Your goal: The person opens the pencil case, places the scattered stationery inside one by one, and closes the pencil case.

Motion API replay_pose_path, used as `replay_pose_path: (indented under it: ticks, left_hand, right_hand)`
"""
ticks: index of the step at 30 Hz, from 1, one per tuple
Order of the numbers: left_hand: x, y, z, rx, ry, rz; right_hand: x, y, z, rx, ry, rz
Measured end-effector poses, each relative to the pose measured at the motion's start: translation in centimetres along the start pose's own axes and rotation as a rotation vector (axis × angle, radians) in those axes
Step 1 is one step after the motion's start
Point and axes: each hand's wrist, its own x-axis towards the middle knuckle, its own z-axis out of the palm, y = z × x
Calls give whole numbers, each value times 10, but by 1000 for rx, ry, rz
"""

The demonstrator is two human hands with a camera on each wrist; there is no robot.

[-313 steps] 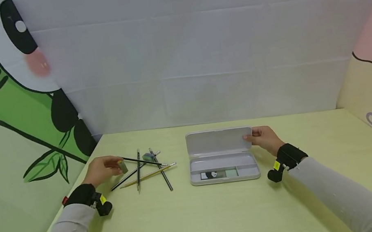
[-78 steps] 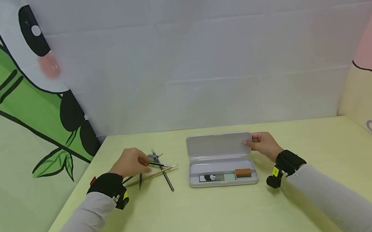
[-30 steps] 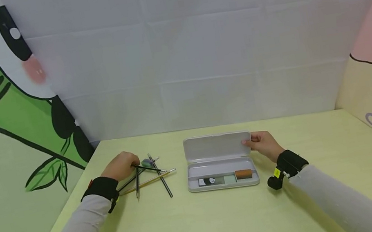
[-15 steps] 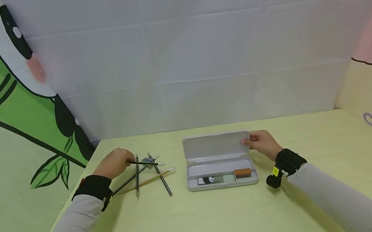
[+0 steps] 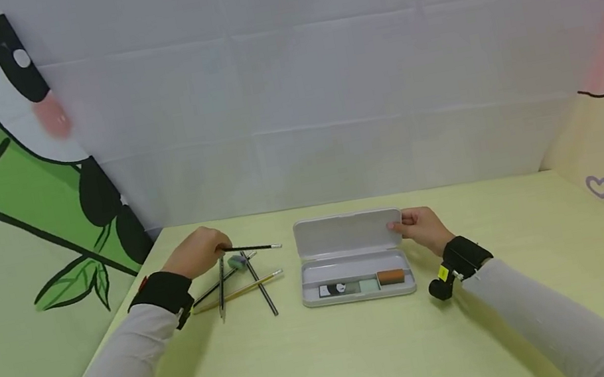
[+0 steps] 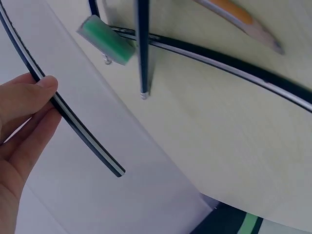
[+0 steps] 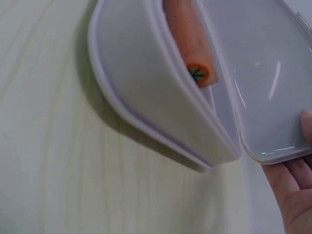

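Note:
My left hand [image 5: 198,252] pinches a dark striped pencil [image 5: 258,247] between thumb and fingers, raised over the pile. In the left wrist view the held pencil [image 6: 80,124] slants across, clear of the others. Beneath it lie a yellow pencil [image 5: 247,288], several dark pencils [image 5: 261,286] crossing one another, and a small green eraser [image 5: 237,262]. My right hand [image 5: 425,231] grips the right edge of the raised lid [image 5: 341,235] of a pale grey pencil case [image 5: 352,266]. Inside the case sits an orange cylindrical piece [image 7: 190,39] with a green-centred end.
In the case's front row, left of the orange piece, are a panda-printed block [image 5: 336,289] and a pale green block [image 5: 369,285]. The pale yellow table [image 5: 338,357] meets a grey-white backdrop [image 5: 295,115] behind, with printed panels at both sides.
An orange piece has come into the case since the earliest frame. My left hand has taken a dark pencil from the pile and lifted it rightward. The right hand stays on the lid.

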Motion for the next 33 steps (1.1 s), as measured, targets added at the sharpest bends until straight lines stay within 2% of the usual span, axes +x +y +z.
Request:
replay_pose_path:
  ticks: [7,16,23,27,33]
  left_hand:
    - [15,15,2,-18,-6,24]
    - [35,48,7,-2,-36,32]
    - [55,75,13,-13,-38,96]
    - [66,87,18,-41,-26,122]
    - [81,101,32,-60,-18,178]
  right_hand:
    - [6,-2,3,-10,2,5]
    - [6,0,5,7,5,-3]
    - [0,4,-1,-31,-4,-38]
    - [1,5,-3,-19,6,-19]
    - [4,7,-3,-6,19,-18]
